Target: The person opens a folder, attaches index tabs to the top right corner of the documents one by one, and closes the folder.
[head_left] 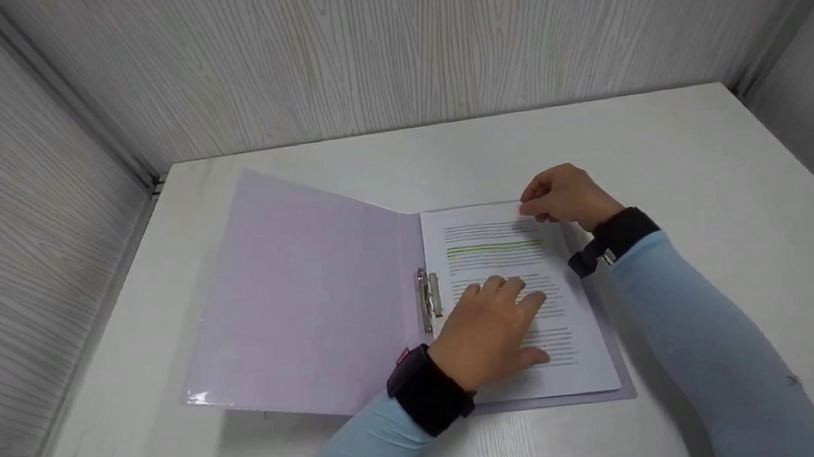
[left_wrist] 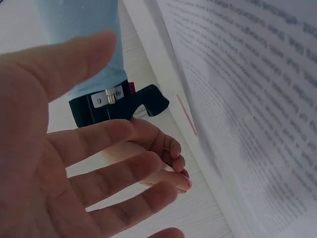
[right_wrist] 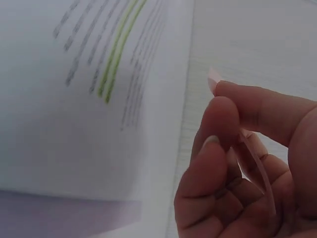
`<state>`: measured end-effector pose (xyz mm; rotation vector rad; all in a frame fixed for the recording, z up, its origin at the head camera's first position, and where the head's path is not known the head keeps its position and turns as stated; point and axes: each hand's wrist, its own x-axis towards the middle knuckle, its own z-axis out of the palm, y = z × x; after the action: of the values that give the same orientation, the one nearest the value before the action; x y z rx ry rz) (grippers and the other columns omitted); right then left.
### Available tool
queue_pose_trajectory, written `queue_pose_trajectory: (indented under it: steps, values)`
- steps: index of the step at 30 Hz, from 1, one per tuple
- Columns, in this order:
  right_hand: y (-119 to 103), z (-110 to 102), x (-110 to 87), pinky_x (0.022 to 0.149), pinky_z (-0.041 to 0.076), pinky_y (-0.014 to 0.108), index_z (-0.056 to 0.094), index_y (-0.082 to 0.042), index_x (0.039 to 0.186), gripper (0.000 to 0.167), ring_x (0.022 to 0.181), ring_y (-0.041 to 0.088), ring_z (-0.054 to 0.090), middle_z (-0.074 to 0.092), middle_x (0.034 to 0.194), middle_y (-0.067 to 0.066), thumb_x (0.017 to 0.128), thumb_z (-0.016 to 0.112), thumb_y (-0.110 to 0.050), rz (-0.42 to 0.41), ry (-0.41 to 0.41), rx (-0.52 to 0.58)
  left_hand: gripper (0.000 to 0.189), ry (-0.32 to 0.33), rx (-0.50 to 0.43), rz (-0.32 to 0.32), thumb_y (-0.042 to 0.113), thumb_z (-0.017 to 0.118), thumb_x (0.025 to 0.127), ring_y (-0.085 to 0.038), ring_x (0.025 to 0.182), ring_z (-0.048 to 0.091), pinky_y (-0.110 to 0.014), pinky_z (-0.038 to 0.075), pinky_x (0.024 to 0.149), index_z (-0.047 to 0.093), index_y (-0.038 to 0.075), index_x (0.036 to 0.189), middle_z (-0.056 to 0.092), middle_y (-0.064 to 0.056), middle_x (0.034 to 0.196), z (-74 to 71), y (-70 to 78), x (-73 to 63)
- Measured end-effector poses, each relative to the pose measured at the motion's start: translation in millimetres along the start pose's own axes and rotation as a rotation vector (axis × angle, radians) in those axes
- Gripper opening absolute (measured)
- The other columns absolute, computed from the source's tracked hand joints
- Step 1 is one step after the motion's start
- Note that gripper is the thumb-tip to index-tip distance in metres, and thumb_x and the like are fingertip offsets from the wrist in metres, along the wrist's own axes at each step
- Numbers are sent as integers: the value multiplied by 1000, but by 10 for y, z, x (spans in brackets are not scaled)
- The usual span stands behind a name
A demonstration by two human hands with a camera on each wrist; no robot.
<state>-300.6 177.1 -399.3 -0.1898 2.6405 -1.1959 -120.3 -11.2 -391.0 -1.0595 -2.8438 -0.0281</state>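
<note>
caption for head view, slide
Left hand rests on printed page in open lilac folder; right hand pinches pink strip.

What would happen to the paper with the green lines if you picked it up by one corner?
The printed paper looks like thin sheets, so it would probably droop and bend. It seems light and lies flat in the purple folder. The left hand rests flat on it; without that it might slide easily. The right hand pinches something thin near its top corner.
</note>
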Motion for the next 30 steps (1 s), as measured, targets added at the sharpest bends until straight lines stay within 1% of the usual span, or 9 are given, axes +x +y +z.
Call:
queue_pose_trajectory:
  steps: [3,5,7,10,13,15,18,23,30]
  values:
    - [105,-7,107,62,47,27,68,-5,103,23,74,18,62,65,91,10,86,72,-20,63,-9,-16,81,-121,-41,-21,67,70,72,-29,118,49,-46,47,87,52,22,137,53,-6,132,66,48,-9]
    - [159,-7,153,62,46,28,69,-6,105,26,75,18,60,66,90,9,86,72,-23,92,-15,-52,85,-173,-59,-35,69,71,70,-32,118,47,-49,47,84,50,25,139,50,-7,135,107,74,-19]
    - [200,0,184,62,45,30,70,-7,106,28,76,20,58,66,90,9,85,72,-26,110,-21,-80,87,-208,-62,-47,70,71,68,-33,118,47,-51,48,80,49,27,140,48,-7,138,139,93,-24]
    - [241,4,219,62,44,30,71,-7,106,30,78,22,56,66,92,9,84,72,-28,113,-22,-112,89,-239,-60,-62,71,72,66,-36,119,47,-52,48,75,47,30,141,46,-8,141,160,108,-31]
    - [263,6,242,63,44,30,72,-6,105,29,79,22,55,66,94,9,84,72,-27,117,-22,-101,90,-271,-66,-77,71,73,64,-41,123,45,-55,50,73,47,32,141,44,-8,144,157,115,-34]
    - [272,5,253,64,44,30,72,-5,104,28,80,22,55,66,94,9,84,72,-25,124,-24,-89,90,-288,-76,-84,69,74,64,-44,126,42,-58,50,73,47,32,141,43,-8,145,159,115,-34]
    - [287,8,262,65,44,30,72,-5,103,27,79,21,56,67,93,9,84,73,-24,127,-31,-77,89,-296,-93,-91,67,76,64,-45,128,40,-59,51,71,48,32,141,42,-8,146,168,113,-34]
    - [288,7,278,65,43,30,73,-5,102,26,80,22,55,67,93,8,83,74,-23,110,-42,-92,89,-289,-113,-91,65,77,64,-42,124,42,-57,52,69,49,30,141,42,-8,145,187,104,-37]
    - [284,20,296,64,44,30,73,-5,102,26,82,23,55,66,99,10,84,73,-24,108,-51,-124,88,-295,-136,-96,63,78,65,-44,126,41,-59,50,72,48,30,141,41,-9,145,198,92,-42]
